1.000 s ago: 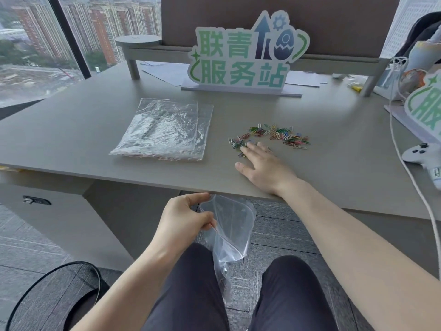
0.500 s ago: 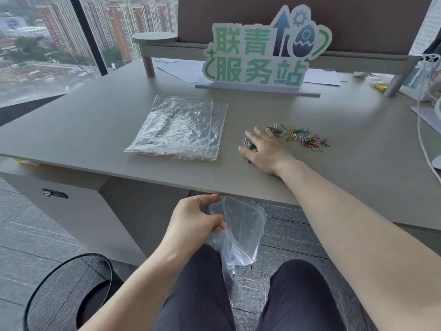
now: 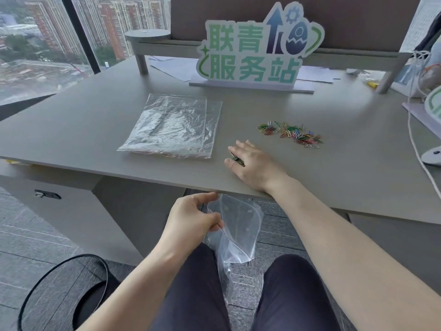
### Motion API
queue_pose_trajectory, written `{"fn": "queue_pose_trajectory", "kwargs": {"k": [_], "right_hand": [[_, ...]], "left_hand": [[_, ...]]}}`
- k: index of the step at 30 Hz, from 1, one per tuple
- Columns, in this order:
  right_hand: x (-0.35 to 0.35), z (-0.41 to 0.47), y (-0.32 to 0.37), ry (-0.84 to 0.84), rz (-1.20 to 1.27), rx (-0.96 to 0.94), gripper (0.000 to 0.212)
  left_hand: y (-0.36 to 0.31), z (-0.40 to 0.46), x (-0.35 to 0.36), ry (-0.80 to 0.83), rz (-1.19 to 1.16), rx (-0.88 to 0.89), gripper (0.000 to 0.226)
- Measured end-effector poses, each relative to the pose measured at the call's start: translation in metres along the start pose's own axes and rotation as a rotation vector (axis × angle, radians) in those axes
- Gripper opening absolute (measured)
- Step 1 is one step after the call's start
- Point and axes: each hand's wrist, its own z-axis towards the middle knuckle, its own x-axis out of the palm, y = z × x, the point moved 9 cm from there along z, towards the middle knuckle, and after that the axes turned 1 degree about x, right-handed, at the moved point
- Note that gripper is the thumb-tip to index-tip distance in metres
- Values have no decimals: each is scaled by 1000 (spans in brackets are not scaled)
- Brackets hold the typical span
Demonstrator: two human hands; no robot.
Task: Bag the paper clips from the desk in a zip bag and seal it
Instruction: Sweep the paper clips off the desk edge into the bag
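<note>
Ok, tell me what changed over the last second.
The right hand, flat on the desk, slid from the near end of the paper clip pile back toward the desk's front edge, dragging a few paper clips under its fingers. The rest of the pile stayed put. The left hand still holds the zip bag open below the edge; the stack of spare bags is untouched.

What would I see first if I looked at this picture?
Probably the big green and white sign standing at the back of the desk. Next, the bright heap of colourful paper clips in front of it, with the right hand flat on the desk nearer the edge, a few clips under its fingers. Below the edge, the left hand holds a clear zip bag open.
</note>
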Motion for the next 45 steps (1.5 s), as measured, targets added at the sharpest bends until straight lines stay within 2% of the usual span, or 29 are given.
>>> {"fn": "queue_pose_trajectory", "kwargs": {"k": [8,11,13,15,20,24,38,43,45], "right_hand": [[6,-35,20,-23,26,36,60],[-4,-45,19,-59,343,76,53],[-24,-55,6,-179,502,136,49],[-36,-64,-9,-236,427,176,51],[-18,-70,-7,-81,151,107,50],[-9,-74,3,-86,19,58,50],[10,-105,30,-168,-62,49,53],[9,-117,42,-224,-3,8,58],[6,-122,46,-256,68,-14,54]], "left_hand": [[-9,-6,8,13,8,38,50],[-7,-6,10,11,-2,41,51],[-6,-5,10,5,-8,42,50],[-5,-5,11,7,-17,41,50],[-5,-5,14,18,-35,31,51],[-3,-4,16,10,-34,47,50],[-1,-3,17,-14,-101,55,49],[0,0,15,-22,-99,66,50],[-1,0,15,-24,-98,71,50]]}}
